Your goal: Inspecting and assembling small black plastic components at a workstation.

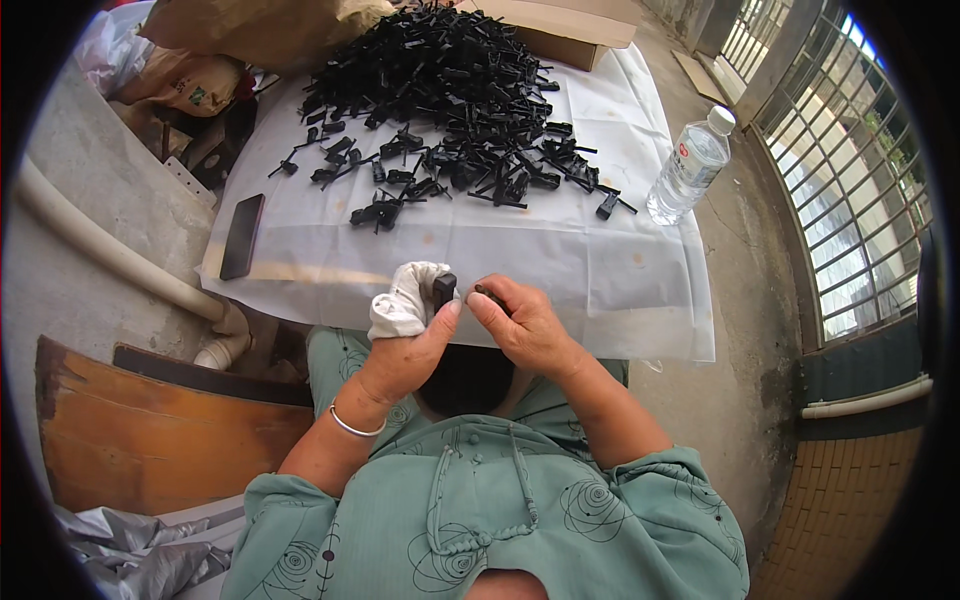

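Note:
My left hand (412,352) is closed around a small black plastic part (445,289), its thumb along the near side. A crumpled white cloth (400,303) covers the fingers of that hand. Close beside it, my right hand (532,328) pinches a small dark piece (488,293) between thumb and bent fingers; its kind is too hidden to tell. A narrow gap parts the two hands, which are over the table's near edge. Beyond them lies a large heap of black plastic parts (440,90) with thin stems, several scattered at its front.
White sheeting covers the table (600,270). A dark phone (243,236) lies at its left, and a clear water bottle (690,165) stands at the right edge. Behind the heap are a cardboard box (560,40) and brown paper (260,30). A wooden board (170,430) leans at the lower left.

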`<state>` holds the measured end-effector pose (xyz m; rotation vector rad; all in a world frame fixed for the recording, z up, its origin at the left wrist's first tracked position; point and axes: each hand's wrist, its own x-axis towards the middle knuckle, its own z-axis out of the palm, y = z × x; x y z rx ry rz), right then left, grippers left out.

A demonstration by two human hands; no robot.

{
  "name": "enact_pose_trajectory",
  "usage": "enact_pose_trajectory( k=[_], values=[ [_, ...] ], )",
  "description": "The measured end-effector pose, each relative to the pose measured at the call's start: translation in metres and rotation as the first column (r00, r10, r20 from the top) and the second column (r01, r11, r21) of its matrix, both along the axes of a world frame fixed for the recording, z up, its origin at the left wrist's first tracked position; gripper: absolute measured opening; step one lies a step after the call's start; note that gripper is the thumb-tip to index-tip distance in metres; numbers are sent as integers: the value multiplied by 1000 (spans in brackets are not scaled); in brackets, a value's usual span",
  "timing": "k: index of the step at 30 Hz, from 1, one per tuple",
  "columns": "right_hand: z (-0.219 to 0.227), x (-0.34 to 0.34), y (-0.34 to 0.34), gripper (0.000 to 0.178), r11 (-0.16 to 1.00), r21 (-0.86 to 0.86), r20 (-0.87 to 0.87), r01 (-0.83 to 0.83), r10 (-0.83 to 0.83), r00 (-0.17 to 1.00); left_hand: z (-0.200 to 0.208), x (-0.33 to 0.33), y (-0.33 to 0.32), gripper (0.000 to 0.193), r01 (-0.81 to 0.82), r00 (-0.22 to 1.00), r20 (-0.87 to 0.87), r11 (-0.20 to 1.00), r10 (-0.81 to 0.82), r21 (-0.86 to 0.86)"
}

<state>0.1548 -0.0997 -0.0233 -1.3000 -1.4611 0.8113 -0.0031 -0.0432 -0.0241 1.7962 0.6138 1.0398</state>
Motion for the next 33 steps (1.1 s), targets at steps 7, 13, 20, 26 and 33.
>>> enact_pose_trajectory(
  k=[7, 13, 20, 26, 33],
  values=[
    [-12, 12, 0, 12, 964, 254, 169, -83, 40, 985, 10, -3, -5, 35, 71, 997, 56, 887, -51, -455],
    [6, 4, -3, 13, 998, 18, -44, -58, 58, 997, 22, -7, -6, 41, 249, 959, 19, 813, -282, -527],
    [3, 2, -3, 17, 994, -50, -208, -92, 80, 975, 23, -6, -5, 38, 424, 897, 154, 707, -415, -566],
    [6, 3, -5, 20, 996, -52, -126, -68, 61, 990, 17, -3, -8, 27, 281, 949, 35, 787, -314, -549],
    [7, 3, -1, 25, 990, 1, 125, -143, 142, 982, 10, 4, -8, 23, 108, 962, -242, 991, -123, -74]
  ],
)
